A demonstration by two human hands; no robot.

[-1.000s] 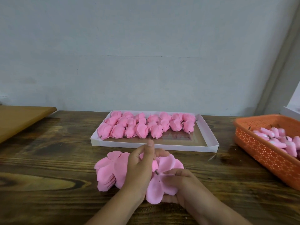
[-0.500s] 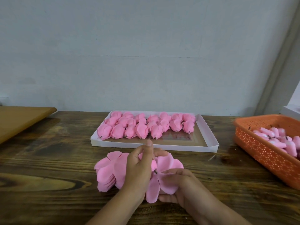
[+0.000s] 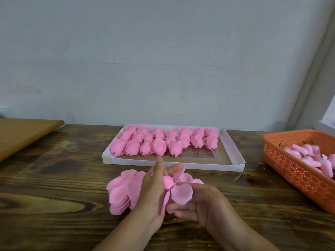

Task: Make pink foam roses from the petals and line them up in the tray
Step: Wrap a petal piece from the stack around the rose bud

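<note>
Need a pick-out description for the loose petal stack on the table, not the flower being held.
Start at the white tray of finished roses on the wooden table. Just in front of its near edge, by the left hand, lies the petal stack. Unlike the roses, its petals are flat, layered and unrolled, resting directly on the wood.

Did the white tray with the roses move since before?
No. The white tray sits in the same spot on the wooden table, with the same gap to the orange basket on its right.

Both hands, left and right, hold a pink flower; its bud seems pinched, the grip partly hidden.
</note>
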